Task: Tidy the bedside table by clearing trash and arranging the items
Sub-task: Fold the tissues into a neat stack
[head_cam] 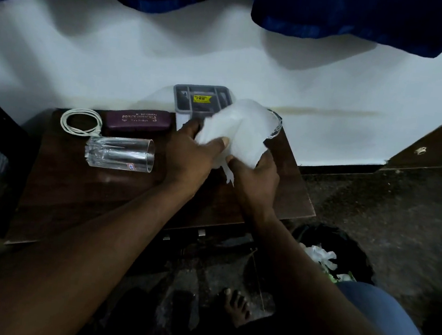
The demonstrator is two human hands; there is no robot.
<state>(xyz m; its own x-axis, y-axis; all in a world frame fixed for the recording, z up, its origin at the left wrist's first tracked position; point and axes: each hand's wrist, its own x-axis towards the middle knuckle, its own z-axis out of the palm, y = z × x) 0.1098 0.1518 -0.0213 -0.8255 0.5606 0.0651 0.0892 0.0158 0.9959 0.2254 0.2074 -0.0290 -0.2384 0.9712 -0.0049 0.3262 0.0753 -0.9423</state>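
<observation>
Both my hands hold a white tissue above the right part of the dark wooden bedside table. My left hand pinches its left edge with the thumb on top. My right hand grips it from below. A clear drinking glass lies on its side at the left. Behind it sit a maroon spectacle case and a coiled white cable. A grey compartment tray with a yellow sticker stands against the wall. A second glass object peeks out behind the tissue.
A dark bin with crumpled white and green trash stands on the floor right of the table. My bare foot is on the dark floor below the table front. A white wall and blue curtain are behind. Dark furniture flanks both sides.
</observation>
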